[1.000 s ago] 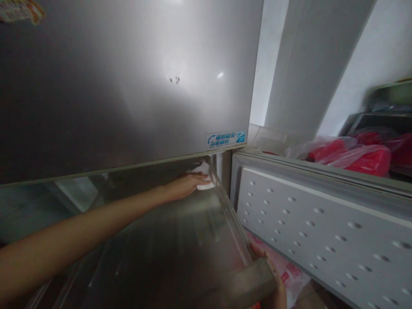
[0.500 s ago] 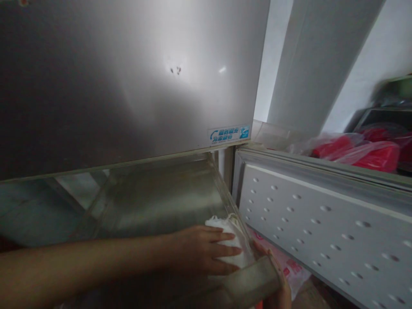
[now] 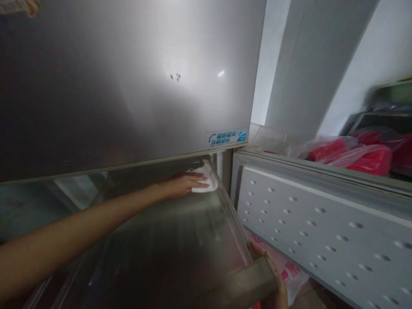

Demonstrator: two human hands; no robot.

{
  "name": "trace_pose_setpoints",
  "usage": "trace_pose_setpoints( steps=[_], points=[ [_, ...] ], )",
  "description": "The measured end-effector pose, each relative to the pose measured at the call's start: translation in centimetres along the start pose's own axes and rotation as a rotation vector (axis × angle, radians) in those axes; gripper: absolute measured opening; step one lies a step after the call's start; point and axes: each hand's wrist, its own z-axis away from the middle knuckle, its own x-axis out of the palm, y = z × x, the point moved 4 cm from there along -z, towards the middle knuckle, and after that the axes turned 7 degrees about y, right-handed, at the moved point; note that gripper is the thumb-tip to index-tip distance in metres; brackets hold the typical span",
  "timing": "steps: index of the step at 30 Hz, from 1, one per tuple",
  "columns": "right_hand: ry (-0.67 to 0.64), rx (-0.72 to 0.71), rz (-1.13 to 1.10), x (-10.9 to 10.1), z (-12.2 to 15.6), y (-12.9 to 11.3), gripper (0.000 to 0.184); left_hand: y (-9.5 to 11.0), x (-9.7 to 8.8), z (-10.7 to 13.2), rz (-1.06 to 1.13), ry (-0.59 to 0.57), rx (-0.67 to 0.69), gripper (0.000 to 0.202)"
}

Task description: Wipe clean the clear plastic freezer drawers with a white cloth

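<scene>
My left hand [image 3: 182, 184] reaches deep into a pulled-out clear drawer [image 3: 180, 240] and presses a white cloth [image 3: 204, 181] flat against its far right corner, fingers stretched over the cloth. My right hand [image 3: 275, 279] grips the drawer's front right corner at the bottom of the view; only part of it shows. A closed steel fridge door [image 3: 128, 81] with a small blue label [image 3: 227, 137] hangs above the drawer.
To the right an open door's white inner panel [image 3: 322, 223] with rows of dimples stands beside the drawer. Red items in plastic bags [image 3: 360, 156] lie behind it. A pink printed bag [image 3: 289, 272] sits below the drawer's corner.
My left hand slid the cloth from the drawer's near right corner back to its far right corner. The right hand stayed on the front corner.
</scene>
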Motion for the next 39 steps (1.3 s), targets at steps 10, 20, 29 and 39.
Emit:
trace_pose_setpoints(
  steps=[10,20,29,39],
  points=[
    [-0.041,0.053,0.026,1.2,2.3,-2.1,0.074,-2.9,-0.3,-2.0,-0.039,0.04,-0.241,0.067],
    [-0.002,-0.002,0.008,-0.1,0.2,0.7,0.061,10.2,1.3,1.3,0.037,0.016,0.139,0.052],
    [0.027,0.027,0.0,-0.6,-1.0,2.1,0.063,15.1,1.0,2.2,-0.022,0.042,0.487,0.035],
    [0.011,0.084,0.012,0.0,2.0,1.6,0.062,-0.6,0.1,-0.3,0.076,0.022,-0.053,0.068]
  ],
)
